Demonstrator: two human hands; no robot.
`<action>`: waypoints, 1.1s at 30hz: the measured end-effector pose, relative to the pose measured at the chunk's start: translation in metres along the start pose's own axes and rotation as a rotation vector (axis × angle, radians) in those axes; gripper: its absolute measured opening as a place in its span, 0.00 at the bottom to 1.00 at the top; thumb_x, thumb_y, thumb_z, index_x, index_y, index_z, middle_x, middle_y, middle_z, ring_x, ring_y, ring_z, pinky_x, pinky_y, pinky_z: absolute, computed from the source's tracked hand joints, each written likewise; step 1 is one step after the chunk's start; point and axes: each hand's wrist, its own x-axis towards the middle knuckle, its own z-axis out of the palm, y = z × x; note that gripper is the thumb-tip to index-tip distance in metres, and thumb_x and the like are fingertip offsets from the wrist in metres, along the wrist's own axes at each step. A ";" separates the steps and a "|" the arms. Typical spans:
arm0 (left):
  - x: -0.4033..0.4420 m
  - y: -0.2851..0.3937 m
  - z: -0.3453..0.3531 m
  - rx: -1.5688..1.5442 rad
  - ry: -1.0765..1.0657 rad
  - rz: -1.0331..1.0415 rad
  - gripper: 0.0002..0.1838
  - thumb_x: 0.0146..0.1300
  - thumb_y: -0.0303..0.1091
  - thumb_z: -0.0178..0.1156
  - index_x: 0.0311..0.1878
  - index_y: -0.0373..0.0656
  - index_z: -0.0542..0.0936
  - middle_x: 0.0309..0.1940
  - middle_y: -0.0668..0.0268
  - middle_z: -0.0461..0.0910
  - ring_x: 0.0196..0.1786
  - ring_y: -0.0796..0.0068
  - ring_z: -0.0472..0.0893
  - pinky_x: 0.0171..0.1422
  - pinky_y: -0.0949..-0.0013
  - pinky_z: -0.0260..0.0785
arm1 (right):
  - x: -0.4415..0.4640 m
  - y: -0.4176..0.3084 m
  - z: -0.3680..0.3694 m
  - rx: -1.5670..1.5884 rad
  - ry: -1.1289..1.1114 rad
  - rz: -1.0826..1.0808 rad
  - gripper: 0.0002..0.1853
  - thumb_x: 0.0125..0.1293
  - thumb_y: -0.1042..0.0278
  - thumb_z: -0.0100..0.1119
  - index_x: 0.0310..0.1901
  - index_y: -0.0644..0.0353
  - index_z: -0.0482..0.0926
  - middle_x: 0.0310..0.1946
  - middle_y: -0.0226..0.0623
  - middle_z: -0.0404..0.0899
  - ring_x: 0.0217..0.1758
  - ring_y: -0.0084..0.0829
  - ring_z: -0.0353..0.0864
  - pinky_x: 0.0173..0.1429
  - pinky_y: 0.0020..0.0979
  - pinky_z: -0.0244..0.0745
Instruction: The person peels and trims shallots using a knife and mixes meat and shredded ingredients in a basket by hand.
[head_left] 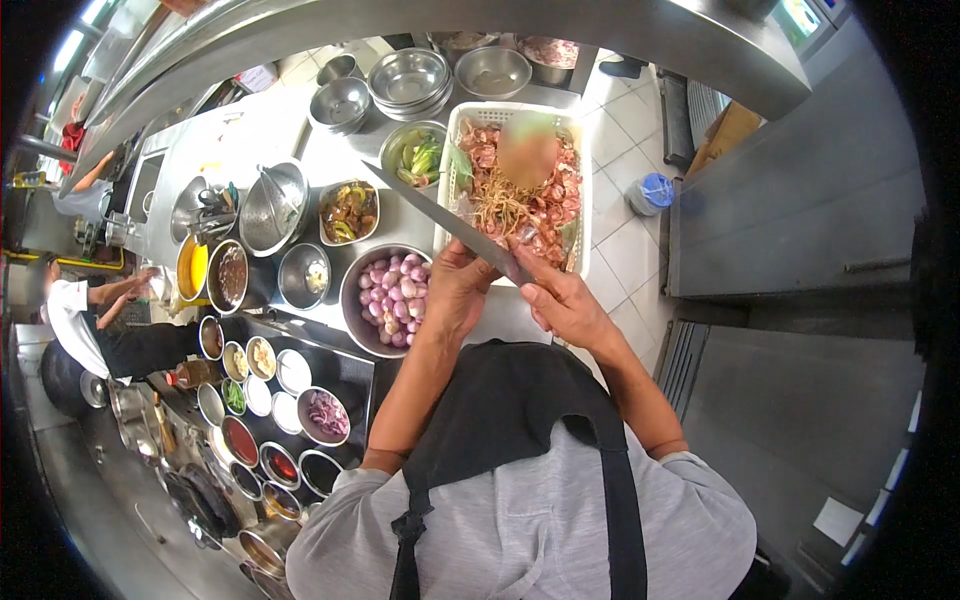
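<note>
A long knife (pixel 430 208) slants from upper left down to my hands, above the near left corner of a white perforated basket (pixel 587 190). My left hand (pixel 458 285) is closed beside the blade, but what its fingers grip is hard to make out. My right hand (pixel 562 303) has its fingers on the blade's lower end. Inside the basket lie reddish pieces (pixel 560 215) with thin brown root-like strands (pixel 505 210) on top. A metal bowl of peeled purple onions (pixel 393 298) stands left of my left hand.
Bowls of green vegetables (pixel 415 157) and dark food (pixel 350 212) stand left of the basket. Stacked metal bowls (pixel 408 78) are behind. Small containers, one with sliced onion (pixel 326 414), fill the lower left. Another person (pixel 75 320) stands far left. A metal shelf (pixel 480 25) crosses overhead.
</note>
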 end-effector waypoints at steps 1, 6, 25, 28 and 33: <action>0.000 -0.001 -0.002 -0.001 -0.011 0.009 0.12 0.64 0.23 0.68 0.50 0.40 0.82 0.46 0.64 0.86 0.49 0.69 0.86 0.56 0.62 0.80 | 0.000 0.001 -0.001 0.000 -0.001 0.000 0.31 0.79 0.60 0.51 0.78 0.62 0.59 0.32 0.29 0.75 0.22 0.17 0.67 0.25 0.22 0.66; -0.001 -0.001 -0.005 0.007 -0.027 0.022 0.12 0.63 0.23 0.69 0.50 0.40 0.83 0.45 0.64 0.87 0.48 0.69 0.86 0.56 0.61 0.80 | 0.001 0.007 -0.001 -0.031 -0.007 -0.097 0.31 0.79 0.61 0.52 0.78 0.63 0.59 0.36 0.30 0.77 0.22 0.17 0.67 0.28 0.23 0.67; -0.001 0.010 0.004 0.164 0.073 -0.036 0.08 0.66 0.19 0.65 0.47 0.37 0.84 0.47 0.60 0.85 0.49 0.66 0.86 0.55 0.61 0.83 | 0.000 -0.023 0.006 0.257 0.074 0.261 0.27 0.80 0.52 0.48 0.76 0.48 0.66 0.19 0.21 0.62 0.19 0.13 0.59 0.20 0.18 0.57; 0.004 0.009 0.001 0.096 0.074 -0.133 0.12 0.65 0.19 0.66 0.51 0.36 0.84 0.47 0.60 0.85 0.50 0.67 0.85 0.57 0.62 0.82 | 0.000 -0.019 0.006 0.349 0.089 0.292 0.28 0.80 0.50 0.48 0.76 0.48 0.66 0.19 0.22 0.63 0.19 0.14 0.61 0.21 0.19 0.59; 0.003 -0.001 0.015 0.189 0.128 -0.046 0.16 0.64 0.18 0.66 0.56 0.35 0.83 0.48 0.61 0.85 0.51 0.69 0.84 0.58 0.64 0.81 | 0.000 -0.006 0.004 0.314 0.137 0.300 0.31 0.80 0.47 0.47 0.77 0.53 0.62 0.19 0.24 0.65 0.19 0.14 0.61 0.22 0.19 0.60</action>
